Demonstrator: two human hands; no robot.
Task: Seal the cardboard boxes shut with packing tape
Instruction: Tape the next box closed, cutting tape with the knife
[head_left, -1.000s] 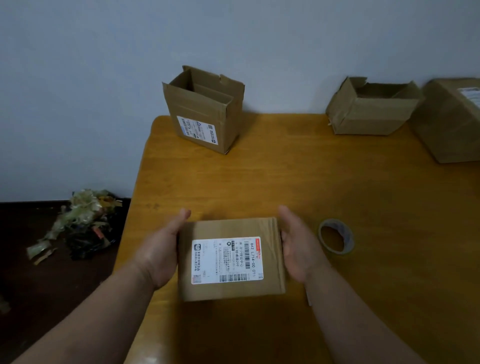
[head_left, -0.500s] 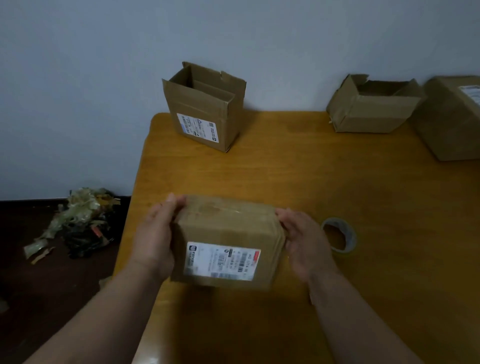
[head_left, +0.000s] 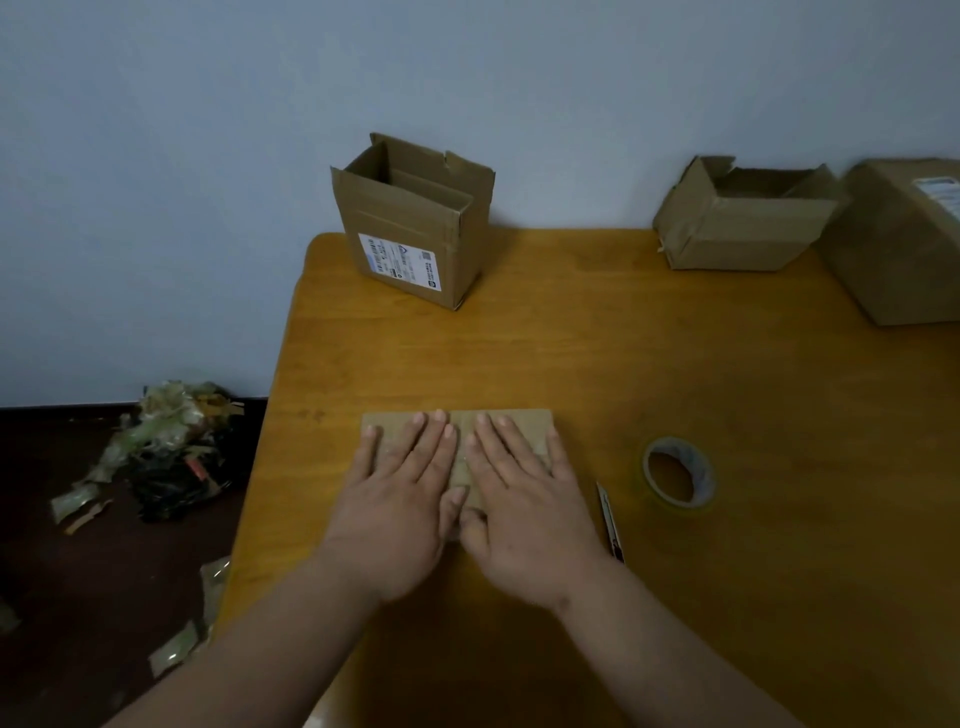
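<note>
Hands lay flat on the box (head_left: 506, 425) near the table's (head_left: 675, 364) 6 o'clock edge: the left hand (head_left: 400, 499) and right hand (head_left: 524, 506) rested side by side, fingers straight and spread, palms pressing the top, gripping nothing. Just at 3 o'clock from the right hand lay a knife (head_left: 609, 519), and past it, same direction, the tape roll (head_left: 678, 477) lay flat. An open box (head_left: 415, 221) with a white label stood at 12 o'clock by the wall. Another open box (head_left: 743, 213) sat at 2 o'clock, touching a closed box (head_left: 904, 244) at the frame's right edge. Scraps (head_left: 166, 447) were heaped on the floor at 9 o'clock.
</note>
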